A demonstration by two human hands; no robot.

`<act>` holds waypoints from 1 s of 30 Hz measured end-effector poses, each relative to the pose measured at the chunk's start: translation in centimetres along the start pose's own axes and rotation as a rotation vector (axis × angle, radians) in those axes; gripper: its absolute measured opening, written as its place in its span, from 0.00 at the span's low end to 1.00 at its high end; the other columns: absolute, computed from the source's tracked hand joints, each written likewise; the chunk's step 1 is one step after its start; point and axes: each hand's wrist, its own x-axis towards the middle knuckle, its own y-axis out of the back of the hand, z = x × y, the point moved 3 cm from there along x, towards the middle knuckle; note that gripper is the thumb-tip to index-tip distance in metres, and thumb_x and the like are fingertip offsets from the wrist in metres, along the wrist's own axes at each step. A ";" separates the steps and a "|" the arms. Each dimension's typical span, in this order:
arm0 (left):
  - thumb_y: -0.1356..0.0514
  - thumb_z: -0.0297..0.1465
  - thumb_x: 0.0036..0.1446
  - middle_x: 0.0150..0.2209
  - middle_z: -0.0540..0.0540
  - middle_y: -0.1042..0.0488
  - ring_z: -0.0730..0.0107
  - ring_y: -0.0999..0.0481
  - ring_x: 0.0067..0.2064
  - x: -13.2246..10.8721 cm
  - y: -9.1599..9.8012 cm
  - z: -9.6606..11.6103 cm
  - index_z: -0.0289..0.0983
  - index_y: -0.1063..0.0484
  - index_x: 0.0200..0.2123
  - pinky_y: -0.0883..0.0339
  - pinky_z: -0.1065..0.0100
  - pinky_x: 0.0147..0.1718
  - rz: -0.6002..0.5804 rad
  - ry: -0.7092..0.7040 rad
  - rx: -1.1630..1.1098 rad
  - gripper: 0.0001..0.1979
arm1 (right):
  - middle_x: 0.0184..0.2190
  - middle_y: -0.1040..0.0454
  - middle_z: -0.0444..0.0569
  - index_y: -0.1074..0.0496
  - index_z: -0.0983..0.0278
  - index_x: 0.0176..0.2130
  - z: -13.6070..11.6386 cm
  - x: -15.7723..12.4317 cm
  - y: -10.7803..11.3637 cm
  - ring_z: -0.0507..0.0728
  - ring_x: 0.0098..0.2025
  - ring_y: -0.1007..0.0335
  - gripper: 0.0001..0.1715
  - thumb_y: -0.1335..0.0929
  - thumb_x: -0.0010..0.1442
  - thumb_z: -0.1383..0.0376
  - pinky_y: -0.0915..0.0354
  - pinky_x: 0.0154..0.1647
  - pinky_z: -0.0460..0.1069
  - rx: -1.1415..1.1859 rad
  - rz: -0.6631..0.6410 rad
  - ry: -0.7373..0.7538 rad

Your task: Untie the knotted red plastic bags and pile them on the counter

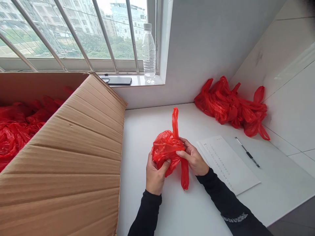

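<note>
Left hand (155, 175) and right hand (195, 160) both gripping crumpled, thin red plastic bag (165, 144). Brown corrugated cardboard box (81, 154) left; red plastic heap (228, 106) far right.

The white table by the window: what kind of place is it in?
Probably an indoor work corner; home or workshop, I can't tell. The white table has paper and a pen on it, a cardboard box holds red plastic bags, and a barred window looks out on buildings.

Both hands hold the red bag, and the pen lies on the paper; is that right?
Not quite: the head view shows the pen on the white table beside the paper. The left hand and right hand do hold the red bag.
</note>
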 end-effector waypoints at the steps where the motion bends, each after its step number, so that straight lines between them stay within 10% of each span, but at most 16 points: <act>1: 0.32 0.32 0.51 0.46 0.42 0.24 0.58 0.24 0.47 0.1 0.1 -0.2 0.39 0.35 0.52 0.30 0.58 0.47 -0.003 0.006 0.012 0.26 | 0.50 0.27 0.50 0.35 0.57 0.57 0.1 0.0 0.0 0.61 0.52 0.30 0.29 0.28 0.57 0.62 0.35 0.55 0.57 0.005 -0.003 -0.003; 20: 0.37 0.37 0.57 0.62 0.39 0.37 0.55 0.37 0.63 -0.4 0.0 -0.5 0.44 0.44 0.61 0.40 0.56 0.59 0.010 0.029 -0.111 0.31 | 0.50 0.26 0.48 0.32 0.54 0.56 -1.5 -1.3 -0.1 0.62 0.48 0.28 0.25 0.31 0.59 0.64 0.32 0.51 0.57 -0.203 0.243 0.248; 26: 0.39 0.37 0.60 0.56 0.40 0.30 0.52 0.33 0.59 -0.7 -1.3 1.1 0.40 0.35 0.55 0.38 0.56 0.56 -0.165 0.059 -0.283 0.21 | 0.55 0.27 0.47 0.38 0.53 0.63 -1.7 -2.4 -3.4 0.64 0.53 0.29 0.37 0.30 0.57 0.69 0.32 0.54 0.60 -0.504 -0.219 0.301; 30: 0.44 0.35 0.63 0.47 0.42 0.24 0.55 0.27 0.53 -0.4 -1.2 1.5 0.37 0.28 0.46 0.35 0.58 0.52 -0.018 0.126 -0.361 0.12 | 0.47 0.22 0.47 0.29 0.53 0.56 -1.8 -2.5 -3.1 0.61 0.46 0.25 0.22 0.35 0.63 0.67 0.28 0.48 0.58 -0.514 -0.095 0.360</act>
